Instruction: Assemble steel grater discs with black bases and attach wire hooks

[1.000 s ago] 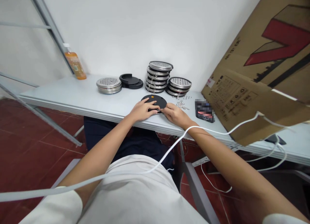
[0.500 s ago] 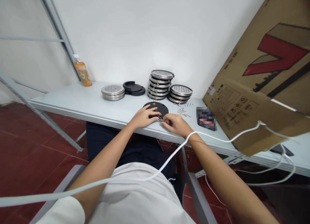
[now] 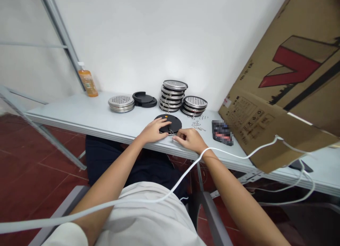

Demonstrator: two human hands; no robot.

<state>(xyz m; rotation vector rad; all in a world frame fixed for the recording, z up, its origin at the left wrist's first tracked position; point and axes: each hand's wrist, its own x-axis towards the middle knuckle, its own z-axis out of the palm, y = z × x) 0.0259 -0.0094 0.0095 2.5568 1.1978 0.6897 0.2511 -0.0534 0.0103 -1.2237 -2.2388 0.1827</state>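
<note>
- Bottle (image 3: 88, 83): upright, well to the left of the left fingers and beyond them.
- Perforated metal discs (image 3: 121, 104): stacked, beyond the left fingers and to their left.
- Black round parts (image 3: 145, 99): beyond the left fingers, just beside the perforated metal discs.
- Left hand (image 3: 155, 130): fingers spread, palm down, resting on the left part of the black disc; thumb near its near edge.
- Black disc (image 3: 175, 122): flat on the table (image 3: 79, 113), partly under the left fingers; round, so no long axis governs its alignment. An orange dot (image 3: 166, 116) shows just beyond the left fingertips.
- Metal clip (image 3: 171, 132): at the near edge of the black disc, right of the left thumb and just left of the right fingertips. Its long axis appears to run from the disc edge toward the body, slanting slightly right. The right hand's fingertips are the nearer.
- Tall stack (image 3: 173, 96): beyond both hands' fingers.
- Right hand (image 3: 189, 139): fingers curled, thumb and index close together at the clip; cannot tell whether they pinch it.
- Loose clips (image 3: 198, 127): beyond the right fingers and to their right, apart from the disc.
</note>
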